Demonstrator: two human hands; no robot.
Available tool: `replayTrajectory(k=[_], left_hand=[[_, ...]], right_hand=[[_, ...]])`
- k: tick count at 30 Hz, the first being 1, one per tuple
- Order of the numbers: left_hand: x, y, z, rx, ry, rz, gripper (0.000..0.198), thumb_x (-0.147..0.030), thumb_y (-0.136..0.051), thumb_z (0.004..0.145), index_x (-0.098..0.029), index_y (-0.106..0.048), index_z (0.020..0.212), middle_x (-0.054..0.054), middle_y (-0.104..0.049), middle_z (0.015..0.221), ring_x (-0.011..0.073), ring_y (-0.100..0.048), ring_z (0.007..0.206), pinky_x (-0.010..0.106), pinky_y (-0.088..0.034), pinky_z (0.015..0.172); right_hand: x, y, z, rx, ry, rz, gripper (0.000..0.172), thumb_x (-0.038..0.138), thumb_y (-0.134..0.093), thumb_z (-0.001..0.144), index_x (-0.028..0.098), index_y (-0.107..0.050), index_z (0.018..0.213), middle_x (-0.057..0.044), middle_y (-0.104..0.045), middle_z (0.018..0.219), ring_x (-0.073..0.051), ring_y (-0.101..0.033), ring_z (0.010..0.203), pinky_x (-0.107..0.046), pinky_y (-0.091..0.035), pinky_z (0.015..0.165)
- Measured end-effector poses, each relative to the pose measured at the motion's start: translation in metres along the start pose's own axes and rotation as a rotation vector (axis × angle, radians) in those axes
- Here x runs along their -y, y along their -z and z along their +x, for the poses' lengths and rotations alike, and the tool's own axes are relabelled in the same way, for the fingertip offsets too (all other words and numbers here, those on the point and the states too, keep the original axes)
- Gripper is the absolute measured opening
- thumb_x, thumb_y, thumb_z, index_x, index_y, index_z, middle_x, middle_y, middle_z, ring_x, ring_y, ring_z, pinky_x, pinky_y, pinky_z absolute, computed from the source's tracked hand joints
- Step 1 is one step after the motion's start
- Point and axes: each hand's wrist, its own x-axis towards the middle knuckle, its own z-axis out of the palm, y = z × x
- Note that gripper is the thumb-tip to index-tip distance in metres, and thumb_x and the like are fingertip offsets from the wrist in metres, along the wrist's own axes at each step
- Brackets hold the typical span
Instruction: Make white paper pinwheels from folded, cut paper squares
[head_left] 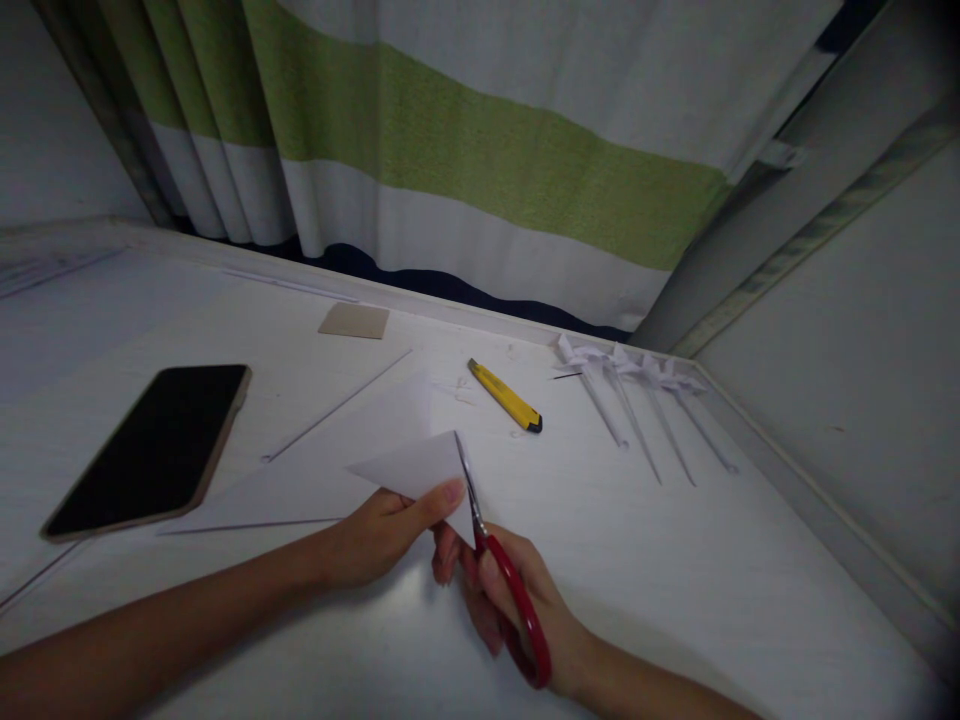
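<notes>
Between the thumb and fingers of my left hand (401,525) is a small white folded piece of paper (420,462), pointed at its left end. My right hand (517,590) grips red-handled scissors (529,625), with fingers in the loops. The scissor blades lie along the paper's right edge, close to my left thumb. Behind my left hand a larger white sheet of paper (315,470) lies on the table, its left corner by the phone. A thin rolled paper stick (337,405) rests along that sheet's upper side.
A black-screened phone (150,450) lies at the left. A yellow utility knife (506,395) and a beige card (354,321) are further back. Several paper pinwheels on sticks (637,370) lie at the right, against the table's raised rim (420,312). Beyond hangs a green-and-white curtain (480,150).
</notes>
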Motion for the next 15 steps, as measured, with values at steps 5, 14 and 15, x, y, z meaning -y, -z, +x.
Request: replayTrajectory(k=[5,14,15], left_hand=[[0.0014,0.0016,-0.0006,0.017,0.006,0.019,0.054,-0.048,-0.034,0.081,-0.016,-0.053,0.042,-0.001,-0.053,0.047,0.0107,-0.052,0.054,0.020,-0.041,0.067],[0.0020,0.0021,-0.0002,0.050,-0.002,0.022,0.054,-0.044,-0.031,0.084,-0.015,-0.053,0.043,-0.001,-0.054,0.048,0.0102,-0.052,0.055,0.019,-0.040,0.068],[0.0032,0.0023,0.0000,0.060,-0.007,0.028,0.054,-0.044,-0.030,0.084,-0.015,-0.053,0.044,-0.001,-0.055,0.049,0.0100,-0.052,0.055,0.019,-0.040,0.068]], right_hand=[[-0.0036,0.0005,-0.0023,0.005,-0.001,0.044,0.042,0.052,-0.040,0.078,0.013,-0.053,0.081,0.008,-0.032,0.043,-0.002,-0.026,0.031,-0.015,-0.019,0.031],[-0.0007,-0.0006,-0.0002,0.016,0.009,0.063,0.039,0.052,-0.044,0.076,0.014,-0.053,0.080,0.008,-0.032,0.044,-0.003,-0.028,0.033,-0.015,-0.023,0.032],[-0.0006,-0.0002,0.0001,0.020,0.018,0.060,0.039,0.052,-0.044,0.076,0.014,-0.053,0.080,0.008,-0.032,0.044,-0.003,-0.028,0.033,-0.015,-0.023,0.032]])
